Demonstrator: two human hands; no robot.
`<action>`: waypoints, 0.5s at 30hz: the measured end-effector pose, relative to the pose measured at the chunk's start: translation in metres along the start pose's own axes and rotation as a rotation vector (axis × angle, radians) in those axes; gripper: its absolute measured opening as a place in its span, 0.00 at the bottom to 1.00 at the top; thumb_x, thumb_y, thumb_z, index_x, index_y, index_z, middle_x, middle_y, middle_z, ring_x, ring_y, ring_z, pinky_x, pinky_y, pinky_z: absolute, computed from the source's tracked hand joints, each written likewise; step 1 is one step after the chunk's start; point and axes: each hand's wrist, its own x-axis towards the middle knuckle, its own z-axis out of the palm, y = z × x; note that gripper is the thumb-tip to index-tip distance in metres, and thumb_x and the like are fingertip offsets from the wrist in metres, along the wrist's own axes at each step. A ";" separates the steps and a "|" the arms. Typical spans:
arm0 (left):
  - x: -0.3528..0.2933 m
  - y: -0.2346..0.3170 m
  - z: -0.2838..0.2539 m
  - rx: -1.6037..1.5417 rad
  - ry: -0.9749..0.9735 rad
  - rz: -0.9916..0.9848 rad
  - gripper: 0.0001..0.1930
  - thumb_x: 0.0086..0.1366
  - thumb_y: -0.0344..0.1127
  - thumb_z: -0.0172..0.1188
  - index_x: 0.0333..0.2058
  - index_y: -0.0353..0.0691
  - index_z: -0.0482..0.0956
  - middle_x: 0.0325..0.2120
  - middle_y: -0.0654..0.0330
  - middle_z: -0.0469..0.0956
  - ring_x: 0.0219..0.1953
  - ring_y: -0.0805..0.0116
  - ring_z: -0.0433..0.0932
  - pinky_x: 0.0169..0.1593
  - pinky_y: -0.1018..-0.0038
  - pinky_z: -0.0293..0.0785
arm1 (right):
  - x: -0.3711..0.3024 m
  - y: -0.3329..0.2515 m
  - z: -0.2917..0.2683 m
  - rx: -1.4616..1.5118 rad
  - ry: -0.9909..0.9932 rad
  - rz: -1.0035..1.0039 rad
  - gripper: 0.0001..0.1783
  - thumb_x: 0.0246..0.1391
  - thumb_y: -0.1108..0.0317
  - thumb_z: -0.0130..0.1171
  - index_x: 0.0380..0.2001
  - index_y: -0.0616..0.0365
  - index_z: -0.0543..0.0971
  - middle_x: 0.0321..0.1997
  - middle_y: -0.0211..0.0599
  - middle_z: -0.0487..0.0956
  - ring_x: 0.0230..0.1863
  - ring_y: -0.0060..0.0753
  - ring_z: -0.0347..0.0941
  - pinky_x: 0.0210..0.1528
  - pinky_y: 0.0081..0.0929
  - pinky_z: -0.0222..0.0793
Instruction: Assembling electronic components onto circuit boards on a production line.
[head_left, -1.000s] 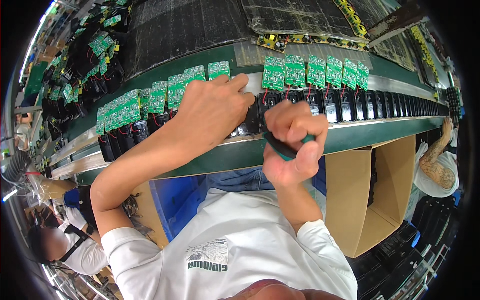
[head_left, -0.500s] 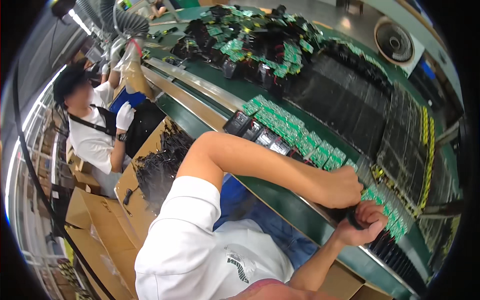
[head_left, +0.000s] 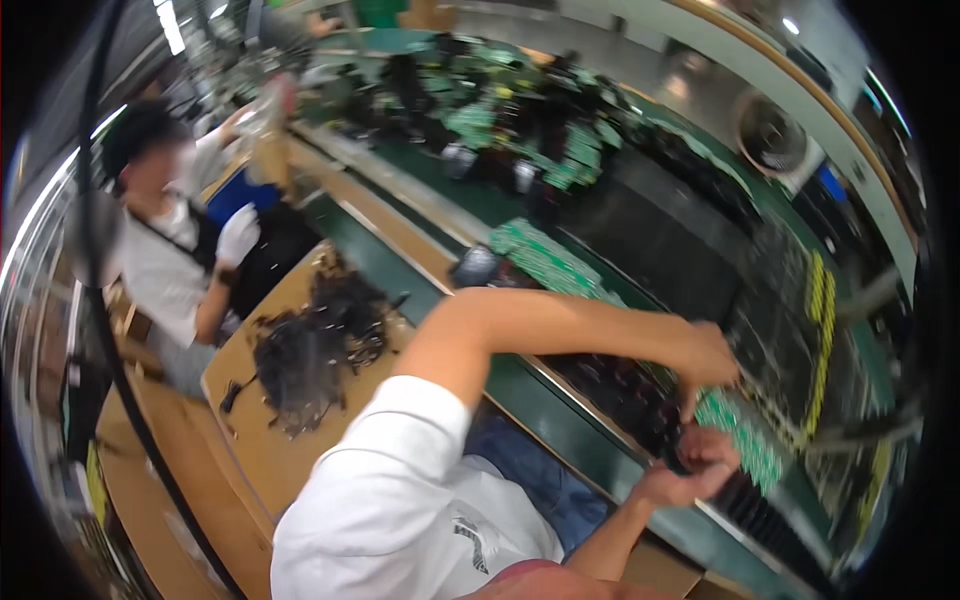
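Note:
My right hand [head_left: 690, 470] is closed around a black ring-shaped thing [head_left: 676, 452], perhaps a roll of tape, at the near edge of the green bench. Just above it is my left hand [head_left: 706, 362], reached across from the left with one finger pointing down toward the ring. Motion blurs its other fingers, and whether they hold anything is hidden. Beside both hands runs a row of green circuit boards [head_left: 738, 435] with black parts. A second stretch of green boards [head_left: 550, 258] lies beyond my left forearm.
A heap of boards and black parts [head_left: 480, 110] covers the far bench. Black blocks [head_left: 650, 215] are laid out in the middle. Cardboard [head_left: 300, 440] at left bears black strips [head_left: 310, 350]. A gloved co-worker [head_left: 165, 250] is at far left. A fan [head_left: 775, 130] stands far right.
The view has shifted and blurred. My left hand has risen from beside the right hand and uncurled one finger downward. My right hand keeps the black ring, lower and further left in the picture.

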 end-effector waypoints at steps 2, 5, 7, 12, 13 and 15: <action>-0.027 0.013 -0.036 -0.084 -0.043 -0.145 0.30 0.37 0.55 0.80 0.30 0.35 0.83 0.27 0.49 0.84 0.31 0.45 0.83 0.37 0.56 0.80 | 0.001 0.010 -0.002 -0.075 0.011 -0.061 0.11 0.64 0.59 0.46 0.29 0.50 0.65 0.26 0.28 0.66 0.25 0.23 0.54 0.29 0.24 0.55; -0.086 0.026 -0.032 -0.242 0.395 0.028 0.37 0.51 0.35 0.72 0.60 0.32 0.71 0.56 0.43 0.76 0.52 0.40 0.78 0.56 0.55 0.75 | 0.003 0.001 0.018 0.115 -0.006 -0.013 0.21 0.68 0.45 0.49 0.40 0.54 0.70 0.30 0.33 0.69 0.30 0.28 0.60 0.33 0.30 0.61; -0.112 0.068 -0.043 -0.633 0.111 -0.122 0.52 0.50 0.28 0.70 0.73 0.34 0.53 0.66 0.43 0.67 0.64 0.45 0.73 0.65 0.58 0.72 | 0.005 -0.017 0.029 0.093 -0.020 0.077 0.41 0.57 0.31 0.60 0.56 0.57 0.68 0.45 0.40 0.72 0.42 0.33 0.67 0.47 0.34 0.66; -0.119 0.121 -0.004 -1.070 0.205 -0.279 0.54 0.51 0.26 0.70 0.74 0.33 0.49 0.65 0.45 0.68 0.63 0.52 0.74 0.64 0.61 0.73 | 0.021 -0.030 -0.008 -0.048 -0.561 0.004 0.76 0.38 0.07 0.53 0.74 0.60 0.58 0.74 0.49 0.62 0.68 0.47 0.62 0.68 0.45 0.60; -0.120 0.126 -0.006 -1.035 0.167 -0.354 0.50 0.51 0.26 0.70 0.72 0.33 0.53 0.63 0.45 0.69 0.60 0.51 0.76 0.62 0.61 0.74 | 0.036 -0.035 -0.026 -0.055 -0.700 -0.036 0.77 0.37 0.04 0.48 0.74 0.60 0.60 0.76 0.49 0.61 0.72 0.50 0.61 0.70 0.47 0.59; -0.130 0.136 -0.009 -0.960 0.119 -0.538 0.43 0.52 0.27 0.69 0.68 0.34 0.60 0.59 0.46 0.72 0.55 0.49 0.78 0.56 0.60 0.77 | 0.077 -0.047 -0.068 -0.316 -0.785 -0.018 0.68 0.45 0.07 0.43 0.69 0.59 0.70 0.73 0.51 0.67 0.72 0.53 0.63 0.71 0.50 0.60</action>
